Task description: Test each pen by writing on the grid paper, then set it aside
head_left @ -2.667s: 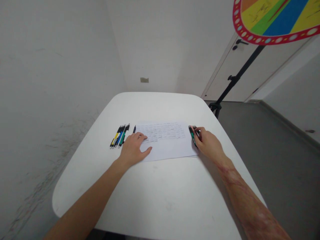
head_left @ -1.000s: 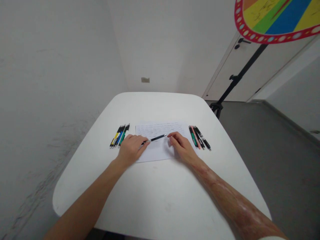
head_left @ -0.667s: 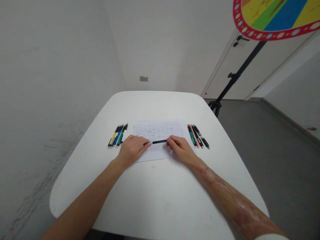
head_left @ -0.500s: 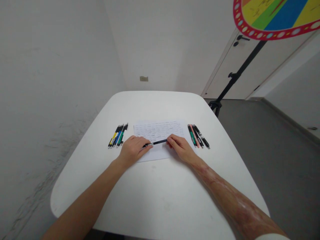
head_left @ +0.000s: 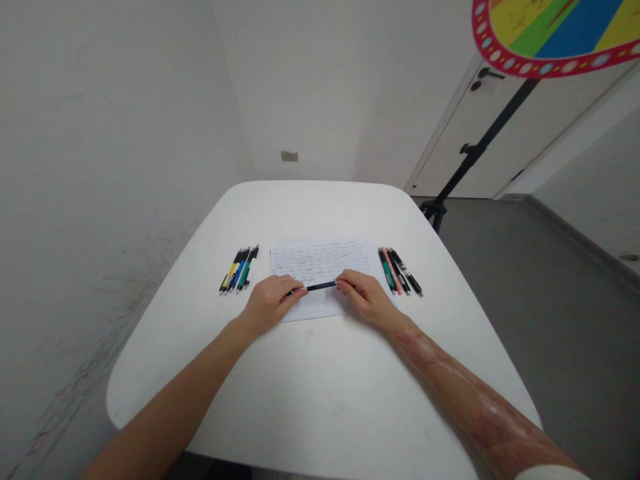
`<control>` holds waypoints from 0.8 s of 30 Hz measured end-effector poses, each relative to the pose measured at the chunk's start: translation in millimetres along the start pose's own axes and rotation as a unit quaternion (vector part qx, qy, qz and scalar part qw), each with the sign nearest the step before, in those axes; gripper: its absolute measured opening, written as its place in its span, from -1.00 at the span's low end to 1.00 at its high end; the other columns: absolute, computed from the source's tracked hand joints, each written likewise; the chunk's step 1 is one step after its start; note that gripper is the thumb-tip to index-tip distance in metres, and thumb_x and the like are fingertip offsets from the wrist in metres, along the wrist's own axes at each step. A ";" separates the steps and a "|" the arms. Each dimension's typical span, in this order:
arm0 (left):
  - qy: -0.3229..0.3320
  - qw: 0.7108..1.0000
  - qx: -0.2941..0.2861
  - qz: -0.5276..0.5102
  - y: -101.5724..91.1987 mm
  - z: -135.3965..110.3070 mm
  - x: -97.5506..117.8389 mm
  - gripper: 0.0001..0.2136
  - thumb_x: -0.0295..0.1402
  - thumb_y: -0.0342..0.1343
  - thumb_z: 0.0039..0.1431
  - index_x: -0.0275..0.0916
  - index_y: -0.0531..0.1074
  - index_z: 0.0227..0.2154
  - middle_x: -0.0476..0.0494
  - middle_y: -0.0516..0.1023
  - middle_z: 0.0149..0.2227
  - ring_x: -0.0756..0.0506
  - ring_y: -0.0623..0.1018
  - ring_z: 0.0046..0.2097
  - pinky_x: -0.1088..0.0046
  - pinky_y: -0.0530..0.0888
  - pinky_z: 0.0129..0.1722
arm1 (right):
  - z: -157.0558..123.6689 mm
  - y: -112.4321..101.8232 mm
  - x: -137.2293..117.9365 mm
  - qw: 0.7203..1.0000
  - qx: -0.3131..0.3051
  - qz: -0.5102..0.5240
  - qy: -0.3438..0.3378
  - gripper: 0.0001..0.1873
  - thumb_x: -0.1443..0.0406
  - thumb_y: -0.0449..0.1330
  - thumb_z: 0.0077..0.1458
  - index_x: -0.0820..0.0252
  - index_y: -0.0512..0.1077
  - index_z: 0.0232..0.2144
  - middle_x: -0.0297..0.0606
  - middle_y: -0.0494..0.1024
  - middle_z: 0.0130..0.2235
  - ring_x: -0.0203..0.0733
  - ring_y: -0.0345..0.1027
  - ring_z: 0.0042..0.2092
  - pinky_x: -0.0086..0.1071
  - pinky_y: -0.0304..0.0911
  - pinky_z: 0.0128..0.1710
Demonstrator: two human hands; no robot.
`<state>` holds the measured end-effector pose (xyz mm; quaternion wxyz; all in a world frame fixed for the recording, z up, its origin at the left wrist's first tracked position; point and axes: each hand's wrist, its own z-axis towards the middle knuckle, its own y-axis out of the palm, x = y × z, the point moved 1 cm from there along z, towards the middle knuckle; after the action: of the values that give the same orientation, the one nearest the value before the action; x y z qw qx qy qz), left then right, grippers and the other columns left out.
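Left hand (head_left: 267, 308): fingers curled and closed on the left end of the black pen (head_left: 320, 287) in a pinch; that end of the pen is hidden under the fingertips.
Right hand (head_left: 365, 298): fingertips closed on the pen's right end, which they cover as well; the palm faces down, low over the paper.
Black pen: held level between the two hands, across the lower part of the sheet of paper (head_left: 320, 261). Only the middle of the barrel shows, and whether it touches the paper cannot be told.
Sheet of paper: white, flat on the table (head_left: 320, 393), filled with rows of handwriting too small to read. Its lower corners lie under the hands.
Left row of pens (head_left: 239, 270): just left of the sheet, side by side and touching — yellow, blue, green and black barrels; the exact count is hard to make out.
Right row of pens (head_left: 399, 271): just right of the sheet, near the right hand but apart from it; green, pink and black barrels.
Table: white with rounded corners; its near edge and both forearms run out of the bottom of the frame.
Colour wheel (head_left: 555, 33): cut off by the top right corner — only a red rim with dots and coloured segments show.
Stand (head_left: 475, 150): black pole below the wheel; its feet are partly behind the table edge.
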<state>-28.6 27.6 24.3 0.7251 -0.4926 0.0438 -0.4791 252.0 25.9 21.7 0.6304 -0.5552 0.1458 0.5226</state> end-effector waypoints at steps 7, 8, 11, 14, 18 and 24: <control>-0.084 0.996 -0.011 -0.019 3.6 0.5 -0.5 -0.72 -0.16 0.01 0.61 -0.16 0.56 -0.11 -0.09 0.68 -0.22 -0.09 0.66 -0.21 0.38 0.54 -0.17 | 0.4 2.7 0.3 1.000 0.000 -0.002 0.013 -0.76 0.19 0.07 0.53 0.09 0.48 -0.19 -0.28 0.58 -0.28 -0.15 0.42 -0.25 -0.26 0.27 -0.15; -0.090 0.996 -0.007 -0.007 3.3 0.1 -0.7 -0.74 -0.10 0.08 0.58 -0.15 0.55 -0.08 -0.06 0.67 -0.25 -0.08 0.64 -0.26 0.39 0.53 -0.21 | 0.7 2.9 0.2 1.000 0.001 -0.006 0.017 -0.76 0.19 0.07 0.53 0.09 0.48 -0.19 -0.28 0.59 -0.28 -0.14 0.43 -0.24 -0.26 0.27 -0.15; -0.076 0.997 0.011 0.031 1.8 -0.2 -0.4 -0.71 -0.02 0.15 0.53 -0.14 0.55 -0.04 -0.02 0.65 -0.31 -0.06 0.61 -0.34 0.42 0.48 -0.29 | 1.0 3.3 0.1 1.000 0.004 -0.005 0.021 -0.75 0.18 0.07 0.52 0.08 0.48 -0.19 -0.27 0.61 -0.28 -0.13 0.45 -0.24 -0.24 0.28 -0.15; -0.030 0.998 0.013 0.055 0.3 0.8 0.9 -0.65 -0.10 0.00 0.62 -0.17 0.57 -0.18 -0.09 0.66 -0.31 -0.08 0.63 -0.30 0.39 0.48 -0.25 | 0.6 3.4 -0.8 1.000 -0.002 -0.005 0.015 -0.75 0.18 0.08 0.52 0.08 0.49 -0.18 -0.27 0.61 -0.27 -0.12 0.46 -0.23 -0.24 0.29 -0.15; -0.033 0.996 0.020 0.074 0.0 0.8 0.0 -0.65 -0.09 0.02 0.61 -0.18 0.59 -0.18 -0.11 0.66 -0.31 -0.09 0.63 -0.29 0.36 0.48 -0.23 | 0.7 4.2 -4.6 1.000 -0.012 -0.016 0.019 -0.76 0.17 0.08 0.52 0.08 0.50 -0.15 -0.26 0.62 -0.27 -0.13 0.45 -0.25 -0.24 0.28 -0.17; -0.006 0.994 0.013 0.108 3.5 0.7 -1.7 -0.66 -0.08 0.04 0.61 -0.18 0.59 -0.15 -0.09 0.65 -0.31 -0.09 0.59 -0.32 0.36 0.44 -0.27 | 4.9 11.2 -8.7 0.999 0.002 0.001 0.041 -0.74 0.15 0.09 0.51 0.09 0.50 -0.18 -0.29 0.61 -0.28 -0.15 0.42 -0.27 -0.27 0.24 -0.20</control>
<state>-26.9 29.6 21.3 0.7790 -0.4785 0.0866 -0.3959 237.2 23.9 23.9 0.6242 -0.5748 0.1733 0.4999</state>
